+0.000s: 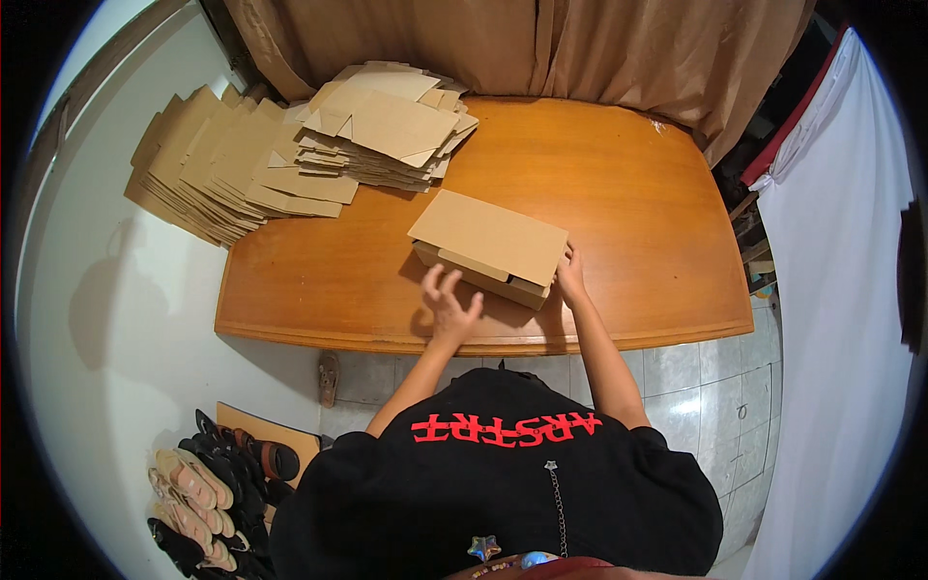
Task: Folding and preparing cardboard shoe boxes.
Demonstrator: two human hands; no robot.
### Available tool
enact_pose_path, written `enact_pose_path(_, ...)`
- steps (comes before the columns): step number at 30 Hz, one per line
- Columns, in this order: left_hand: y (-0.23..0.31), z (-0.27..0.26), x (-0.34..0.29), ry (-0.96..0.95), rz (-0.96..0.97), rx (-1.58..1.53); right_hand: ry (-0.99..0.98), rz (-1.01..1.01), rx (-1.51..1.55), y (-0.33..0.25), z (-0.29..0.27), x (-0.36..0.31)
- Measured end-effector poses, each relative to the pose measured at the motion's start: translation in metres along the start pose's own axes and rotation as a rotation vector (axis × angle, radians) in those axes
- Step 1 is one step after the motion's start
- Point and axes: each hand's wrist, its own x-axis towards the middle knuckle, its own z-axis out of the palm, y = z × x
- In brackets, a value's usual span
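From where I stand, the brown cardboard box, an oblong with a plain matt lid (493,230), sits just right of the middle of the frame, set at a slant on the orange-brown wooden table (628,184). Its lid lies over the top, though dark gaps show along the front edge, so it does not look pressed fully home. The person's left hand (449,304) is at the left end of the box's front wall (528,294), fingers spread and loosely curled, gripping nothing. The right hand (571,275) lies against the box's right end; its fingertips are partly out of sight there, so I can't tell whether it is gripping or only steadying. I'd judge the box light (thin board, by the look of its edges), stiff along the folds but easily dented in the middle of a panel, and not especially slippery. The best hold would be a palm at each short end, low down near the corners, where the walls brace one another; the lid's front edge would be a poor place to lift from, as it might swing up. Toward the upper left of the frame, a tall pile of flat brown cardboard pieces (387,116) stands beside a fanned row of similar tan sheets (217,150).
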Motion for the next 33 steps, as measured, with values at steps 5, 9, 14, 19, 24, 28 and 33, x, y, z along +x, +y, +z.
enact_pose_path(5, -0.046, -0.016, 0.030, 0.019, -0.240, -0.073, -0.010, 0.000, 0.094, -0.015, -0.007, -0.003)
enact_pose_path(9, -0.063, -0.015, 0.055, -0.067, -0.464, -0.407, 0.013, 0.032, 0.352, -0.028, -0.013, -0.010)
enact_pose_path(14, -0.058, -0.014, 0.066, -0.136, -0.524, -0.623, 0.007, -0.161, -0.057, -0.053, -0.006, -0.046)
enact_pose_path(19, -0.045, -0.012, 0.065, -0.157, -0.599, -0.510, 0.040, -0.445, -0.526, -0.079, 0.007, -0.081)
enact_pose_path(24, -0.025, -0.010, 0.057, -0.126, -0.514, -0.266, 0.111, -0.570, -0.762, -0.102, 0.006, -0.093)
enact_pose_path(28, -0.018, -0.004, 0.051, -0.113, -0.442, -0.176, 0.021, -0.556, -0.797, -0.101, 0.001, -0.089)
enact_pose_path(33, -0.011, 0.002, 0.046, -0.108, -0.424, -0.060, 0.038, -0.654, -0.784, -0.077, -0.002, -0.082)
